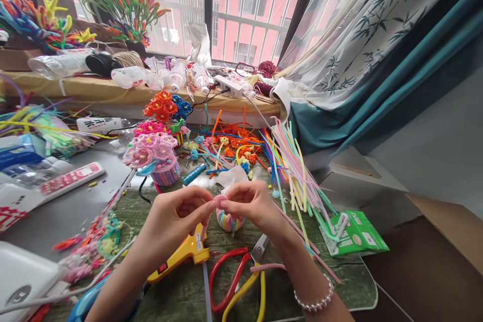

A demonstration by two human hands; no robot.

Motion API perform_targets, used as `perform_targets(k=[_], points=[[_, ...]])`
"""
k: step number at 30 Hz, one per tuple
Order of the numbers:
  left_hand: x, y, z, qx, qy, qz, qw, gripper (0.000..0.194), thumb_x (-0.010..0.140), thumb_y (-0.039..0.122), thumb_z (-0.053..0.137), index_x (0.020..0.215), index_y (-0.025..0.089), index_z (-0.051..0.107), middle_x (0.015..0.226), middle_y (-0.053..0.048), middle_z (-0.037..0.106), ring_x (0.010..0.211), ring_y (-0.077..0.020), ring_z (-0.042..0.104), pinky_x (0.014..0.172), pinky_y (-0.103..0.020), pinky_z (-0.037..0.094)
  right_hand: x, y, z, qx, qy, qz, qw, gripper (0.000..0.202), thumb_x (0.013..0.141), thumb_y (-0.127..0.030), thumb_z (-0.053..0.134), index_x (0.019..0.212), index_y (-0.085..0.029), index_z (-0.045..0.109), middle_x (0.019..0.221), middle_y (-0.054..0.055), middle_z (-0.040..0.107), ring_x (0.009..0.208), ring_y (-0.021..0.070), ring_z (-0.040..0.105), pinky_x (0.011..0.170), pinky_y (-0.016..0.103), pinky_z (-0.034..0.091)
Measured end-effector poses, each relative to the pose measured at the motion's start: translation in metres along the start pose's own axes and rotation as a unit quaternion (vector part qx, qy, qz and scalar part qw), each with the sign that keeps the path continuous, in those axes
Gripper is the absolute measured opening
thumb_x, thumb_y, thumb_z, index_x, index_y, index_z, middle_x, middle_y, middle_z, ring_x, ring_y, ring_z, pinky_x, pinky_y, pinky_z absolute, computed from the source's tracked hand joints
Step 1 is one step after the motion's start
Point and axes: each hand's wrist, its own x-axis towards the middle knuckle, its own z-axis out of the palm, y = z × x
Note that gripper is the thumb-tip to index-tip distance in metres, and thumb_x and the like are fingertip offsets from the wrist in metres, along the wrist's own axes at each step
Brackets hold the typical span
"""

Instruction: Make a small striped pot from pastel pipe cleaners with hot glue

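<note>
A: What are the hands doing?

B: The left hand (pixel 175 216) and the right hand (pixel 251 206) meet over the green mat (pixel 181 287), fingertips pressed together on a pink pipe cleaner (pixel 220 202). Both pinch its bent top. Just below it, above the mat, hangs a little pastel striped cup (pixel 228 222); whether the pink piece is joined to it, I cannot tell.

A: What lies close by?

B: On the mat's near side, a yellow glue gun (pixel 181 254) sits under the left wrist, and red and yellow scissors (pixel 234 282) lie under the right. At the mat's far right edge a bundle of pastel pipe cleaners (pixel 298 176) fans out. A pink flower bouquet (pixel 153 153) stands at the mat's far left.

A: Any risk?

B: I judge the glue gun the main one: the left forearm hovers right over it, so a lowered wrist could touch its tip. The fuzzy wire could also slip from so small a pinch and spring open.
</note>
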Motion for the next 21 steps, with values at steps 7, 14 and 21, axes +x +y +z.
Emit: perform_targets(k=[7, 14, 21], points=[[-0.004, 0.004, 0.009, -0.045, 0.003, -0.029, 0.999, 0.025, 0.075, 0.041, 0.073, 0.073, 0.016, 0.067, 0.056, 0.002, 0.064, 0.04, -0.0065, 0.05, 0.034, -0.013, 0.033, 0.0, 0.001, 0.004, 0.028, 0.018, -0.007, 0.999, 0.028, 0.069, -0.038, 0.082, 0.072, -0.013, 0.07, 0.054, -0.001, 0.063, 0.04, 0.0084, 0.056, 0.035, 0.017, 0.042], [-0.011, 0.014, 0.018, -0.052, 0.059, -0.065, 0.995, 0.032, 0.077, 0.047, 0.07, 0.076, 0.016, 0.062, 0.064, -0.001, 0.069, 0.042, -0.0065, 0.05, 0.035, -0.014, 0.034, 0.002, 0.004, 0.013, 0.075, 0.049, -0.052, 0.995, 0.026, 0.067, -0.035, 0.084, 0.069, -0.014, 0.07, 0.053, 0.0, 0.066, 0.04, 0.009, 0.058, 0.033, 0.015, 0.041], [-0.013, 0.016, 0.02, -0.035, 0.095, -0.049, 0.994, 0.031, 0.075, 0.047, 0.071, 0.076, 0.017, 0.065, 0.059, 0.001, 0.066, 0.042, -0.007, 0.048, 0.034, -0.015, 0.034, -0.001, 0.006, 0.014, 0.078, 0.042, -0.073, 0.993, 0.023, 0.071, -0.035, 0.081, 0.072, -0.015, 0.07, 0.053, -0.001, 0.065, 0.037, 0.0084, 0.055, 0.032, 0.016, 0.039]])
